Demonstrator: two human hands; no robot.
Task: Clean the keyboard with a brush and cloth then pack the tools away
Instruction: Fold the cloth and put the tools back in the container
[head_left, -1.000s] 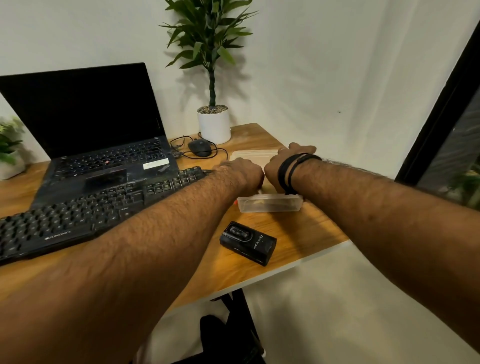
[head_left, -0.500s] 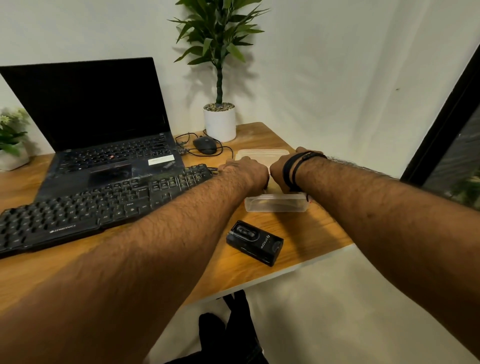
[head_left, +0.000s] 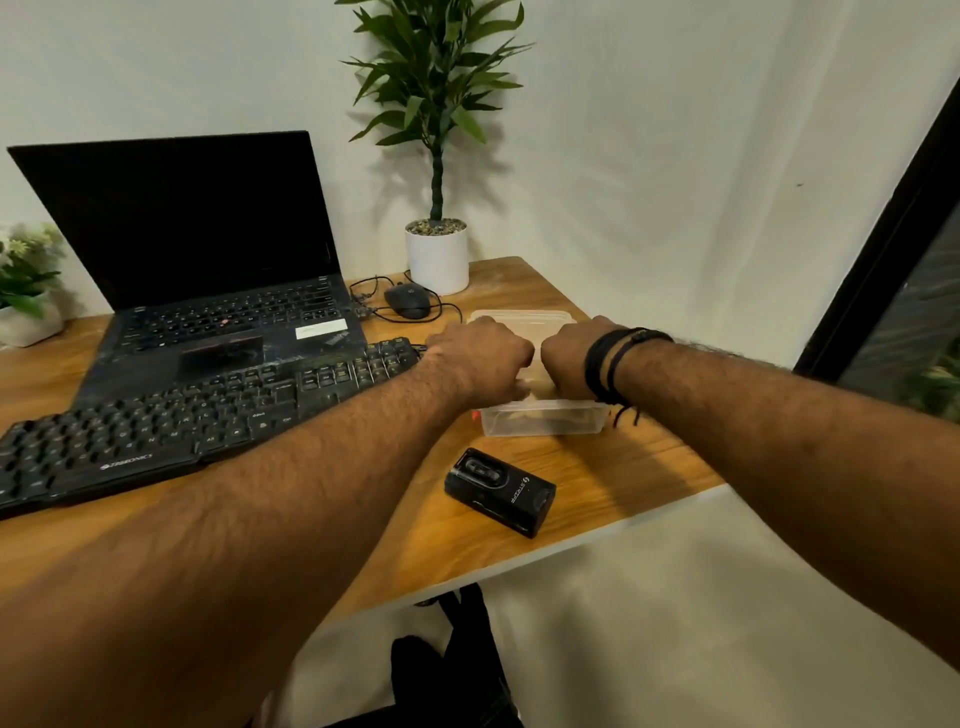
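Left hand (head_left: 480, 358) and right hand (head_left: 569, 361), knuckles up, over clear container (head_left: 543, 418).

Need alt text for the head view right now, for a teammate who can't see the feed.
Both hands, left hand and right hand, reach together into a clear plastic container on the wooden desk; what the fingers hold is hidden. A black keyboard lies left of it before an open laptop, with a small black box nearer the desk edge.
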